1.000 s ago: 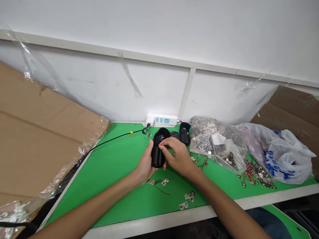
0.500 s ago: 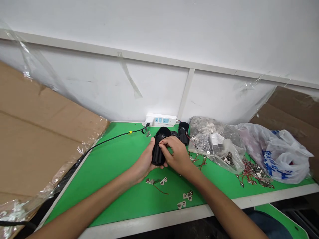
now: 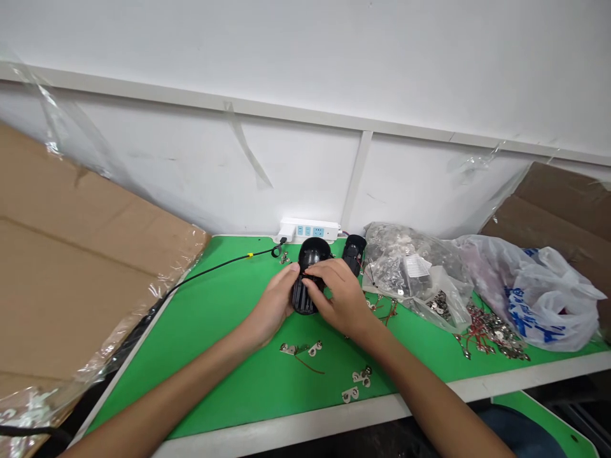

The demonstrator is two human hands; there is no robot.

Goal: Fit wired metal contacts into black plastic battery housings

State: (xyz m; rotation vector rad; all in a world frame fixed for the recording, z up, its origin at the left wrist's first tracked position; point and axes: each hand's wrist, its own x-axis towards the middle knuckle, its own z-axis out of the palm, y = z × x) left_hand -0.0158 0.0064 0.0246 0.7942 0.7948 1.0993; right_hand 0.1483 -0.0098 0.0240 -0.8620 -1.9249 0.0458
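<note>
A black ribbed plastic housing (image 3: 308, 280) with a round lens end lies over the green mat (image 3: 224, 318), held between both hands. My left hand (image 3: 275, 304) wraps its left side, fingers curled round it. My right hand (image 3: 337, 298) covers its right side, with thumb and forefinger pinched on a thin red wire at the top of the housing. A second black housing (image 3: 354, 251) stands just behind, near the wall. Small metal contact tabs with wire (image 3: 300, 349) lie on the mat below my hands.
A white power strip (image 3: 309, 229) sits against the wall with a black cable (image 3: 214, 270) running left. Clear bags of metal parts (image 3: 410, 267) and a white plastic bag (image 3: 539, 296) lie right. Cardboard sheets (image 3: 71, 267) lean at both sides. More tabs (image 3: 357, 385) lie near the front edge.
The housing has been turned and shifted slightly away from me, its lens end now pointing more toward the wall. Both hands kept their grip and moved with it.
</note>
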